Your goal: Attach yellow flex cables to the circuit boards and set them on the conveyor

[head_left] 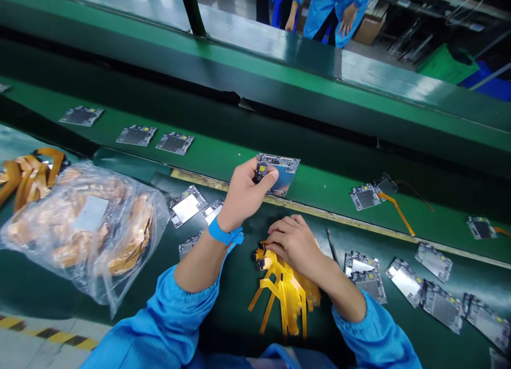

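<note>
My left hand [251,190] grips a circuit board [284,176] above the edge of the green belt, thumb across its face and fingers underneath. A blue strap [223,231] circles that wrist. Lower and to the right, my right hand [297,246] is bent over a pile of yellow-orange flex cables [289,292]. Its curled fingertips touch the connector end of the pile; whatever is between them is hidden. Beside my left forearm lie several loose boards [187,205], partly covered by the arm.
A clear plastic bag [131,236] of orange flex cables sits at left. More boards [175,142] rest on the green belt [223,158]. At right, one belt board [365,197] has a cable attached; several boards [441,305] lie on the bench. Two people [335,7] are beyond the line.
</note>
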Demonstrator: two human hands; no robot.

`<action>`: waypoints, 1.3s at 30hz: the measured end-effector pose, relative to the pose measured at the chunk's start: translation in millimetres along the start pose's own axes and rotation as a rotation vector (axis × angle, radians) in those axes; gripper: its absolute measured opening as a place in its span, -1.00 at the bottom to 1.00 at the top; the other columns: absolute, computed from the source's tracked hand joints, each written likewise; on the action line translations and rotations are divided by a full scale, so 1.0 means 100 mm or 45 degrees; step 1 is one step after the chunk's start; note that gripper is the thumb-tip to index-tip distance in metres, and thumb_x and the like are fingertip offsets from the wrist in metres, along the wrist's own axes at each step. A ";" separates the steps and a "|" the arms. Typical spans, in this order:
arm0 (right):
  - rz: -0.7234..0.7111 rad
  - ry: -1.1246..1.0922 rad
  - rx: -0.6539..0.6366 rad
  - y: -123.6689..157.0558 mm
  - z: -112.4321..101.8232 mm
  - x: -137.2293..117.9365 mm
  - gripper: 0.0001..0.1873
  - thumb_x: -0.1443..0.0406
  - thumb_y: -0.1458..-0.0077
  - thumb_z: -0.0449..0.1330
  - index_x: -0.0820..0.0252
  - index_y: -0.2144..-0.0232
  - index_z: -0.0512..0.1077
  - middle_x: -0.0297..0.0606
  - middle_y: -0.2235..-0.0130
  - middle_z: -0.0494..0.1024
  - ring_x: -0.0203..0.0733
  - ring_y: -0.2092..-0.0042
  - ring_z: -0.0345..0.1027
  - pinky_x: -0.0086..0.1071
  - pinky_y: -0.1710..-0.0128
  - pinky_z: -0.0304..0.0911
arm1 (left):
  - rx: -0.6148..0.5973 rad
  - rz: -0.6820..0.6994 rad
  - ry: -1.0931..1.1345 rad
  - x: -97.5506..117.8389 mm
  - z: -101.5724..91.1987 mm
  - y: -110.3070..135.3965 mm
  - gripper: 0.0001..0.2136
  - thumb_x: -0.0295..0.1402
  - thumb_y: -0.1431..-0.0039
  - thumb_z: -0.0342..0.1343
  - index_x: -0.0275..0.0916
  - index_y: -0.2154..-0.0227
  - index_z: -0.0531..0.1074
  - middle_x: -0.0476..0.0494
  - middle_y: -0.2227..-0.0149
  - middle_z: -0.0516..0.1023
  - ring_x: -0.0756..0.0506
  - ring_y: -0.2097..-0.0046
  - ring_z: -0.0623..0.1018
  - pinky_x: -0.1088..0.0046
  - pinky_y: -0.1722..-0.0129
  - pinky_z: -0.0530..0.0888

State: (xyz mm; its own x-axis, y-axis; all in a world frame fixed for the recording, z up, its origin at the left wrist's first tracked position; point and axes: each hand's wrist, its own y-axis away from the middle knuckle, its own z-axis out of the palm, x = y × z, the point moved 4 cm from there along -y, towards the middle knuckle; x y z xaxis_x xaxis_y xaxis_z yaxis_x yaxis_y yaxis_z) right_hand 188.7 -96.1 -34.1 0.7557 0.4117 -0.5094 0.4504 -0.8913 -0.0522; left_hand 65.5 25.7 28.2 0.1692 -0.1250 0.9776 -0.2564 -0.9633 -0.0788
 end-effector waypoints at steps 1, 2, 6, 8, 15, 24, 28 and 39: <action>0.001 -0.089 -0.015 0.00 -0.03 -0.01 -0.90 0.31 -0.29 0.29 0.11 0.33 0.54 -0.28 0.21 0.65 -0.15 0.18 0.44 -0.19 0.06 0.12 | 0.008 -0.001 -0.012 0.00 -0.01 0.00 -0.84 -0.25 -0.19 0.10 -0.21 0.41 0.38 -0.04 0.41 0.43 -0.04 0.37 0.42 0.42 0.33 0.44; 0.014 -0.183 -0.034 0.01 -0.06 -0.02 -0.91 0.31 -0.32 0.26 0.12 0.30 0.52 -0.29 0.24 0.65 -0.17 0.20 0.45 -0.21 0.06 0.16 | 0.016 -0.006 -0.022 0.00 -0.03 -0.01 -0.84 -0.25 -0.18 0.11 -0.22 0.42 0.39 -0.03 0.42 0.43 -0.03 0.37 0.41 0.43 0.33 0.44; 0.147 -0.497 -0.054 0.08 -0.29 -0.03 -0.92 0.29 -0.37 0.19 0.11 0.23 0.47 -0.34 0.31 0.61 -0.23 0.30 0.46 -0.37 0.27 0.25 | -0.026 -0.030 -0.027 -0.02 -0.03 -0.03 -0.84 -0.26 -0.16 0.14 -0.24 0.42 0.41 -0.03 0.43 0.46 -0.04 0.36 0.43 0.45 0.34 0.41; 0.195 -0.598 -0.001 0.12 -0.43 0.00 -0.92 0.28 -0.37 0.18 0.11 0.22 0.46 -0.35 0.33 0.59 -0.27 0.34 0.45 -0.41 0.33 0.26 | -0.111 -0.018 -0.027 -0.02 0.02 -0.03 -0.83 -0.25 -0.16 0.15 -0.25 0.43 0.41 -0.04 0.43 0.48 -0.04 0.36 0.44 0.46 0.35 0.40; 0.193 -0.510 0.474 0.25 -0.85 0.14 -0.82 0.34 -0.38 0.13 0.08 0.08 0.53 -0.28 0.21 0.61 -0.23 0.21 0.50 -0.38 0.21 0.37 | -0.454 0.034 -0.295 -0.05 0.21 0.04 -0.80 -0.22 -0.20 0.12 -0.26 0.40 0.42 -0.05 0.43 0.47 -0.05 0.37 0.40 0.44 0.39 0.31; 0.319 -0.208 0.677 0.31 -0.90 0.27 -0.93 0.29 -0.31 0.25 0.12 0.19 0.54 -0.30 0.33 0.59 -0.23 0.33 0.44 -0.36 0.31 0.35 | -0.654 0.085 -0.613 -0.01 0.37 0.13 -0.76 -0.22 -0.20 0.11 -0.20 0.51 0.29 0.03 0.57 0.33 -0.01 0.50 0.30 0.43 0.47 0.10; 0.285 -0.163 0.699 0.28 -0.88 0.25 -0.89 0.32 -0.35 0.19 0.11 0.20 0.54 -0.30 0.31 0.60 -0.22 0.29 0.46 -0.34 0.26 0.35 | -0.666 0.111 -0.671 0.02 0.38 0.15 -0.72 -0.24 -0.19 0.12 -0.19 0.54 0.20 0.07 0.61 0.22 0.01 0.53 0.22 0.41 0.48 0.03; 0.298 -0.127 0.717 0.27 -0.87 0.24 -0.87 0.34 -0.34 0.18 0.12 0.23 0.54 -0.30 0.35 0.59 -0.23 0.35 0.43 -0.34 0.33 0.31 | -0.706 0.093 -0.650 0.03 0.39 0.16 -0.72 -0.22 -0.21 0.10 -0.17 0.53 0.18 0.07 0.61 0.20 0.00 0.54 0.20 0.40 0.49 0.01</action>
State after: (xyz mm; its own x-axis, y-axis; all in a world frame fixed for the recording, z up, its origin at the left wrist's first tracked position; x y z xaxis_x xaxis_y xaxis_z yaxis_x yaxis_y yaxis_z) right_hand 260.2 -93.6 27.3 0.7439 0.1976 -0.6384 -0.0629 -0.9303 -0.3613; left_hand 99.1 0.4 21.8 0.5185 -0.4085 0.7512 -0.7022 -0.7048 0.1014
